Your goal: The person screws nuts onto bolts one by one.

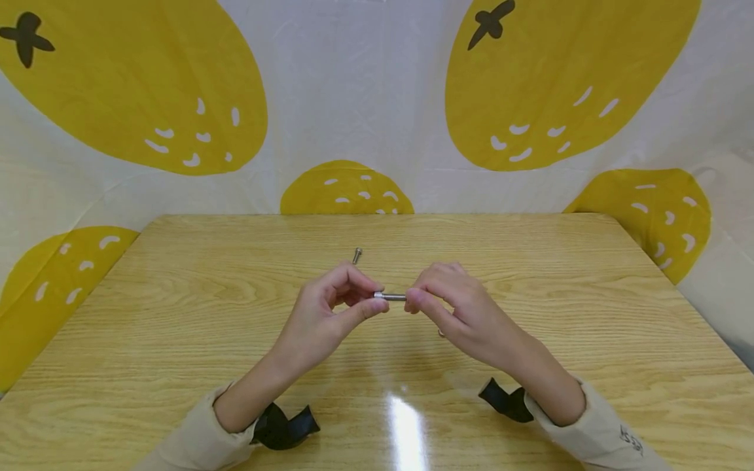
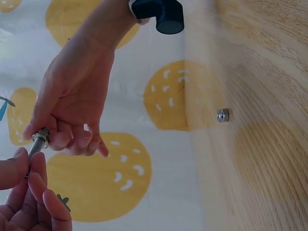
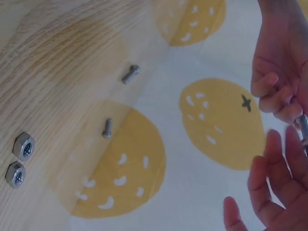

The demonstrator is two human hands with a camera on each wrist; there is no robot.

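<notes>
Bolt (image 1: pixel 394 297) is held roughly level, clear of the surface (image 1: pixel 206 340), between both hands. Work on it is judged to be under way rather than finished: a ring-like part (image 2: pixel 40 140) is carried near one end, though whether washer, flange or nut cannot be told. A silvery shank, threaded where seen, is left bare along the middle; a wider, brighter portion is shown at the left end. Both extreme tips are largely covered.

One end is pinched between thumb and fingers (image 1: pixel 359 278) by the left hand (image 1: pixel 315 320); the opposite end is pinched by the right hand (image 1: pixel 471 314), with no free gap seen at either grip.

Remaining hardware is judged outstanding: a first loose bolt (image 3: pixel 131 74) and a second loose bolt (image 3: pixel 107 128) are laid near each other on the surface, unjoined to a first nut (image 3: pixel 20 146) and a second nut (image 3: pixel 14 174), placed side by side.
</notes>
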